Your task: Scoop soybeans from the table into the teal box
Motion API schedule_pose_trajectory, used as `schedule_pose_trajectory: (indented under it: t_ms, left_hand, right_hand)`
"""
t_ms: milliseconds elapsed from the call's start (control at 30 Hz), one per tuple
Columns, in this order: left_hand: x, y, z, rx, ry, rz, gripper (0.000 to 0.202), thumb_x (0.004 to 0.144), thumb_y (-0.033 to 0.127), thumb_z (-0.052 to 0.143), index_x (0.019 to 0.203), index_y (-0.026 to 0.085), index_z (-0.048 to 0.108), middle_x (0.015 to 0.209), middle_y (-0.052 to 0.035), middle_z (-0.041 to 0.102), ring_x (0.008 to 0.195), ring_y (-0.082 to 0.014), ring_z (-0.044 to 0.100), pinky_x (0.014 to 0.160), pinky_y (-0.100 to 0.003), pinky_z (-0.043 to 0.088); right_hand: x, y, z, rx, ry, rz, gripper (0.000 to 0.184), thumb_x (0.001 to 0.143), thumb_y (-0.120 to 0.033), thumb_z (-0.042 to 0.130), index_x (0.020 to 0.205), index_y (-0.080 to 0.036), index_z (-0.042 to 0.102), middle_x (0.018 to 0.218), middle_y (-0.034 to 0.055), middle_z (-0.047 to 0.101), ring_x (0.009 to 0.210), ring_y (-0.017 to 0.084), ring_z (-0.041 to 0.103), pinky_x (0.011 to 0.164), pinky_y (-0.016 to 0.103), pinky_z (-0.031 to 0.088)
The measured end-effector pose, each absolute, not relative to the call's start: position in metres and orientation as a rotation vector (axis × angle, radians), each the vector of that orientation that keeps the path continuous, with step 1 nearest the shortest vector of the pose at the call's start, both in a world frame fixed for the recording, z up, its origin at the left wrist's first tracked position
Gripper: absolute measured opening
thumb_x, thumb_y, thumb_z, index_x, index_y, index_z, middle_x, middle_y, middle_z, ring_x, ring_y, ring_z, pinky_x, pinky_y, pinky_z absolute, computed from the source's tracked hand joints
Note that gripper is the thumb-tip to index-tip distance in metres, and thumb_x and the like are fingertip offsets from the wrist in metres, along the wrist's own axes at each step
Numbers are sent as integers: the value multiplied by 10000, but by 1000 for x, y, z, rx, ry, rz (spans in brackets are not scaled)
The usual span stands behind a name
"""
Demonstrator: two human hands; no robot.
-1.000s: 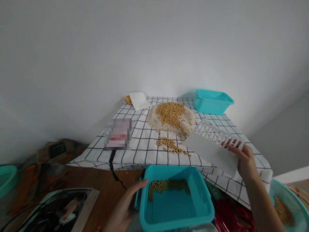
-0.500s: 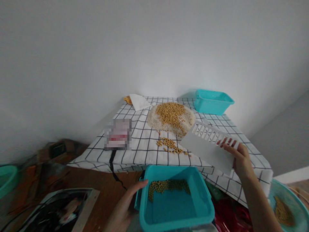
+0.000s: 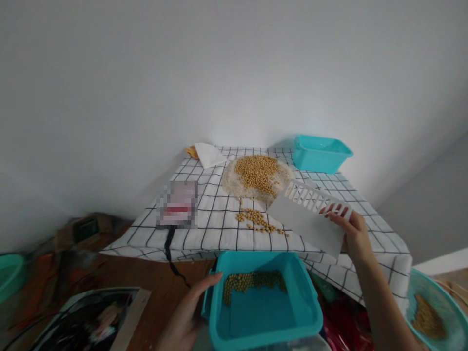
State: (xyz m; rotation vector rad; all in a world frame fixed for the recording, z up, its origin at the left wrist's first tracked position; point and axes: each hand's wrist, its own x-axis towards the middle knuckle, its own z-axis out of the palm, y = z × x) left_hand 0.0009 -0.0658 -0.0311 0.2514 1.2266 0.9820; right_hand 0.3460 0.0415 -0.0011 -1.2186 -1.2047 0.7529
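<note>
My left hand (image 3: 192,307) grips the left rim of a turquoise plastic bin (image 3: 270,312) held below the table's front edge. Soybeans (image 3: 252,282) lie along the bin's far side. In my right hand (image 3: 353,231) is a flat white plastic board with a row of slots (image 3: 307,214), gripped at its right end and tilted over the table. Its left corner is close to a small scatter of soybeans (image 3: 258,219) near the front edge. Behind that, a larger heap of soybeans (image 3: 258,170) rests on a bed of pale grains (image 3: 232,178).
A second turquoise bin (image 3: 321,155) stands at the table's back right. A white cloth (image 3: 209,155) lies at the back left. A blurred-out flat item with a black strap (image 3: 168,246) is at the left. Below right is a basin (image 3: 449,302) with tan contents.
My right hand and the slotted board have shifted slightly left over the table. My left hand still holds the bin in nearly the same place.
</note>
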Motion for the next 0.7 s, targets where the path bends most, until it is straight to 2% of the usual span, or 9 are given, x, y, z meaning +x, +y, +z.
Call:
schedule_pose_trajectory:
  t_ms: [167,400,533,667,700]
  left_hand:
    - [1,-69,-39,334,1248,1042,131,643,359,738,703,243,733,920,-106,806,1113,-378,641,950,-494,504]
    - [7,-64,-25,285,1257,976,155,631,382,738,593,233,722,797,-130,807,1078,-392,655,951,-505,498]
    - [0,-71,-33,326,1292,1031,127,555,334,794,631,244,745,850,-96,816,1140,-376,622,986,-483,477]
    - [-6,-76,-47,444,1251,1126,303,428,309,872,710,257,774,956,-60,813,1115,-365,639,981,-444,490]
    - [-7,-75,-49,438,1248,1116,312,433,309,876,723,256,777,957,-59,813,1107,-360,645,979,-440,492]
  right_hand:
    - [348,35,1,-1174,-1216,808,168,698,-366,712,755,-208,719,774,49,715,669,233,640,562,307,455]
    - [340,39,0,-1181,-1223,806,166,713,-365,705,782,-214,719,801,44,712,681,218,622,579,299,440]
    - [338,43,0,-1182,-1219,770,176,709,-366,697,787,-210,716,782,42,712,688,227,626,605,311,446]
    - [332,49,-1,-1166,-1259,666,180,721,-369,682,798,-210,717,836,54,724,775,252,645,681,336,465]
    - [331,50,-1,-1158,-1253,635,181,726,-367,679,811,-212,718,855,55,725,811,259,646,715,346,466]
